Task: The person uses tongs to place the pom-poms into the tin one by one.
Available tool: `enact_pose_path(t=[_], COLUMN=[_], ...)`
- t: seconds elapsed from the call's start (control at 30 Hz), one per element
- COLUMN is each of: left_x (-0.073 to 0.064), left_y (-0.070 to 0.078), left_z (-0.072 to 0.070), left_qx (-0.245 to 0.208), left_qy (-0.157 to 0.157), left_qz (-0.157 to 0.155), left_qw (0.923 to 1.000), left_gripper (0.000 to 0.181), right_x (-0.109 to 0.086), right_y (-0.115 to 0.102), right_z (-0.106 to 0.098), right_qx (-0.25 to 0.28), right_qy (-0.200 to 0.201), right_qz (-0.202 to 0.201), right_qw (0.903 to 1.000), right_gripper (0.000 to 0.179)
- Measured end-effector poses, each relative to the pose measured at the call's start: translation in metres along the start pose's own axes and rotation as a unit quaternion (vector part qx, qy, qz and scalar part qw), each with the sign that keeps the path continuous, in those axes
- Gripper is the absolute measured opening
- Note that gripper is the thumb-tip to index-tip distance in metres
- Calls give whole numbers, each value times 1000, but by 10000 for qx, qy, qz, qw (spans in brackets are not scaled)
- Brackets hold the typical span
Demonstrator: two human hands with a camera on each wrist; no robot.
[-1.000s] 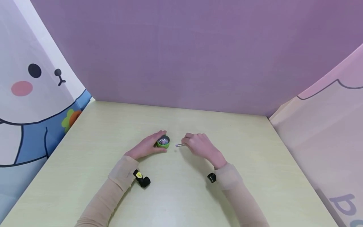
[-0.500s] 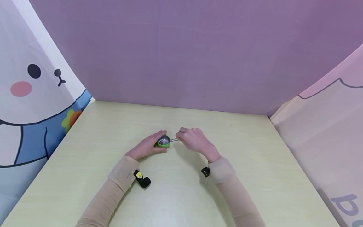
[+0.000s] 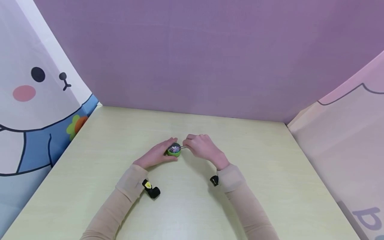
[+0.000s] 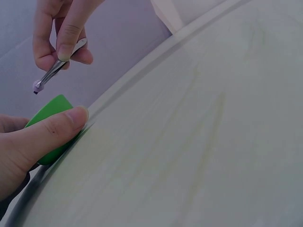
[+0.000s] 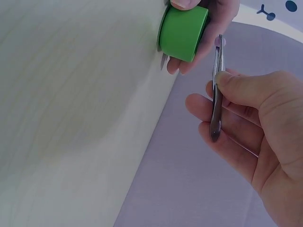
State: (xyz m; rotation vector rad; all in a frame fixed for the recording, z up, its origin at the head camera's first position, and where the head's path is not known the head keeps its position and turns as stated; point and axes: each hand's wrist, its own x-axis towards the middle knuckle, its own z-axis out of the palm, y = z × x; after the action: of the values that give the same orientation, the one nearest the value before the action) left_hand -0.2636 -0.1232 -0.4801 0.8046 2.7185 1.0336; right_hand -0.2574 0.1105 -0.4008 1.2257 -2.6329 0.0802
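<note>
A small round green cup [image 3: 174,153], dark and shiny inside, stands on the table. My left hand [image 3: 154,155] holds it from the left, thumb along the near side and fingers round the far side. Metal tweezers [image 5: 216,125] are pinched between the thumb and fingers of my right hand [image 3: 205,150]. At their tips sits a small pale purple bead [image 4: 38,86]. In the left wrist view the tips hang above the rim of the cup, apart from it. Some purple-white bits seem to lie inside the cup, too small to make out.
The pale wood-look table [image 3: 255,160] stretches around both hands. A purple cloth wall [image 3: 192,60] rises at its back edge. Printed cloths, one with a cartoon animal [image 3: 39,100], stand at both sides. A black wrist camera [image 3: 152,190] hangs by the left sleeve.
My right hand has moved left and slightly away from me, bringing the tweezers from beside the green cup to over it. The left hand and the cup have stayed in place.
</note>
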Motion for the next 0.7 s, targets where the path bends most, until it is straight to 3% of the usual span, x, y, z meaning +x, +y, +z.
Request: enact_pose_path(t=[0.7], left_x=[2], left_y=[0], left_z=[2], left_qx=[50], left_qy=[37], left_qz=[-19], left_qw=[10000], left_gripper=[90], right_x=[2], right_y=[-1], right_z=[-1], right_qx=[29], right_qy=[-214], right_qz=[78], right_qw=[9997], right_gripper=[16])
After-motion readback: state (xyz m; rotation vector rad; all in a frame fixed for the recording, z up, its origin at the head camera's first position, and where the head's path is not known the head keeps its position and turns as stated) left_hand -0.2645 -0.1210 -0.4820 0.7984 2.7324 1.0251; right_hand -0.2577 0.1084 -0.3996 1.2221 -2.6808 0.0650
